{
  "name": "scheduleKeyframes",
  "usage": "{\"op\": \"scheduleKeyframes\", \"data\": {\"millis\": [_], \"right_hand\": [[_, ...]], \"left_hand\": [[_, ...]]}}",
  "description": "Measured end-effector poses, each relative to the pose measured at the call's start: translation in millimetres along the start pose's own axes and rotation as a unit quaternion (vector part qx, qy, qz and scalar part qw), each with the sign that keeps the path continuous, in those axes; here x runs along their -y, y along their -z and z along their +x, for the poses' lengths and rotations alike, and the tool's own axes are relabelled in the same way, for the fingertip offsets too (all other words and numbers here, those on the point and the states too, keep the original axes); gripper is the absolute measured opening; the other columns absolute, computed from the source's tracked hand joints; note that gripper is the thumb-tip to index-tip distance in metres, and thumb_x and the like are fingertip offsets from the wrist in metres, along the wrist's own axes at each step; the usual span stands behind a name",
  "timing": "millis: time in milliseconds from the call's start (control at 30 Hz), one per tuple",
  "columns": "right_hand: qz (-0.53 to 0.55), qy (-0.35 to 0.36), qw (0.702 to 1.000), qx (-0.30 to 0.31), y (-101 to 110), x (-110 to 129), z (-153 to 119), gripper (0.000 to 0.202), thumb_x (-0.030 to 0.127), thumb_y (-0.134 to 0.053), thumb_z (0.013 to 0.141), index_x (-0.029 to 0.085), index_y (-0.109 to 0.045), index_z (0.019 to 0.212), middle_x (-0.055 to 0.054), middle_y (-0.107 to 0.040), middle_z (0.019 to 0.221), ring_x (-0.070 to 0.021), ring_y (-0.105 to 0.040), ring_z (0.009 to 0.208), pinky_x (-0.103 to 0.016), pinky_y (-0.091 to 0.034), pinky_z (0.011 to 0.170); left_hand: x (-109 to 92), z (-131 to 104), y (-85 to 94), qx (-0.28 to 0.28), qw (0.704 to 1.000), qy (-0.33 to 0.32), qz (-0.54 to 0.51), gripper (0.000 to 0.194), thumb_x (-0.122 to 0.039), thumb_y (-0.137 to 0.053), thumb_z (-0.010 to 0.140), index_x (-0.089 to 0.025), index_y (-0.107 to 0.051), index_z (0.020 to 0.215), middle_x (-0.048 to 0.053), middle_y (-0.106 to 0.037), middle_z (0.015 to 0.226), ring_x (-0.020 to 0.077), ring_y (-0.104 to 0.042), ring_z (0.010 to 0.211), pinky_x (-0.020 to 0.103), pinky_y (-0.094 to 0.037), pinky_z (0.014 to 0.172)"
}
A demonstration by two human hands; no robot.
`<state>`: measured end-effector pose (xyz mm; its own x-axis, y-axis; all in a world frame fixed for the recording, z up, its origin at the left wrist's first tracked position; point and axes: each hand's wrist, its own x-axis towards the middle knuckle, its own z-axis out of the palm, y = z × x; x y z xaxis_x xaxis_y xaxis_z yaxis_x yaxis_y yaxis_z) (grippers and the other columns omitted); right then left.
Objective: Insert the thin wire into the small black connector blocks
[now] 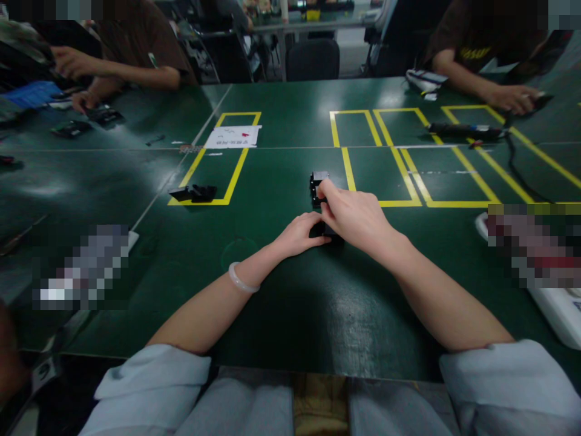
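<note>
Near the middle of the green table (281,284), a small black device with a pale patch on its far end (320,176) lies partly under my hands. My left hand (302,235) grips its near left side, thumb and fingers closed around it. From above and to the right, my right hand (358,212) rests over the device with its fingers bent and pinched together at its upper face. What the right fingertips hold, if anything, is hidden. Much of the device is covered by both hands, so its exact kind does not show.
Black parts (195,193) and a white paper sheet (233,137) lie left, within yellow tape. A black electric screwdriver (467,130) with a cable lies back right. Blurred-out objects (86,266) flank both sides. Two other people sit across the table, one hand (512,99) at right.
</note>
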<state>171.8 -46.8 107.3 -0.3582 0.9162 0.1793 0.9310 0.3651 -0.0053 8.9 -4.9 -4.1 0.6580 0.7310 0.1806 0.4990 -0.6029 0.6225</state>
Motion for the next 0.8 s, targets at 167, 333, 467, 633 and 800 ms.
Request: {"op": "scheduleKeyframes", "data": {"millis": [167, 333, 467, 633, 800], "right_hand": [[-0.017, 0.006, 1.0, 0.007, 0.2, -1.0, 0.8, 0.034, 0.04, -0.031, 0.101, 0.02, -0.055, 0.114, -0.006, -0.073, 0.086, -0.0212, -0.067, 0.074, -0.03, -0.019, 0.054], [-0.013, -0.006, 1.0, 0.015, 1.0, -0.9, 1.2, 0.03, 0.028, -0.029, 0.099, 0.021, -0.052, 0.117, -0.007, -0.073, 0.094, -0.0188, -0.065, 0.072, -0.03, -0.019, 0.055], [-0.002, 0.0, 1.0, -0.006, 1.6, -0.1, -0.2, 0.029, 0.028, -0.032, 0.098, 0.02, -0.051, 0.118, -0.006, -0.073, 0.102, -0.0187, -0.066, 0.075, -0.03, -0.021, 0.054], [-0.022, -0.003, 1.0, 0.02, -0.1, -1.7, 1.8, 0.032, 0.04, -0.03, 0.101, 0.021, -0.052, 0.116, -0.007, -0.073, 0.087, -0.0212, -0.067, 0.074, -0.03, -0.018, 0.054], [-0.01, -0.004, 1.0, 0.012, -0.5, -2.2, 1.4, 0.029, 0.03, -0.029, 0.099, 0.021, -0.051, 0.116, -0.006, -0.073, 0.093, -0.019, -0.066, 0.071, -0.03, -0.019, 0.054]], "left_hand": [[-0.4, 0.1, 0.7, 0.003, 1.0, -0.013, -0.012, 0.046, -0.043, -0.07, 0.085, -0.018, -0.059, 0.123, 0.01, -0.066, 0.125, 0.0303, -0.062, 0.115, 0.044, -0.048, 0.099], [1.4, -0.1, -0.8, 0.003, 1.0, -0.012, 0.003, 0.048, -0.046, -0.07, 0.085, -0.018, -0.059, 0.123, 0.011, -0.065, 0.125, 0.0314, -0.061, 0.116, 0.046, -0.047, 0.099], [0.9, -0.5, -0.8, -0.003, 1.0, -0.008, -0.007, 0.044, -0.045, -0.071, 0.084, -0.018, -0.061, 0.118, 0.01, -0.067, 0.12, 0.0305, -0.062, 0.111, 0.045, -0.048, 0.097], [0.5, -0.1, -0.3, 0.006, 1.0, -0.007, -0.007, 0.049, -0.042, -0.071, 0.084, -0.018, -0.058, 0.125, 0.011, -0.065, 0.126, 0.0308, -0.061, 0.115, 0.045, -0.047, 0.099], [2.5, -0.4, -1.4, 0.006, 1.0, -0.008, 0.003, 0.049, -0.046, -0.07, 0.085, -0.018, -0.058, 0.124, 0.012, -0.065, 0.127, 0.0317, -0.06, 0.117, 0.046, -0.047, 0.099]]}}
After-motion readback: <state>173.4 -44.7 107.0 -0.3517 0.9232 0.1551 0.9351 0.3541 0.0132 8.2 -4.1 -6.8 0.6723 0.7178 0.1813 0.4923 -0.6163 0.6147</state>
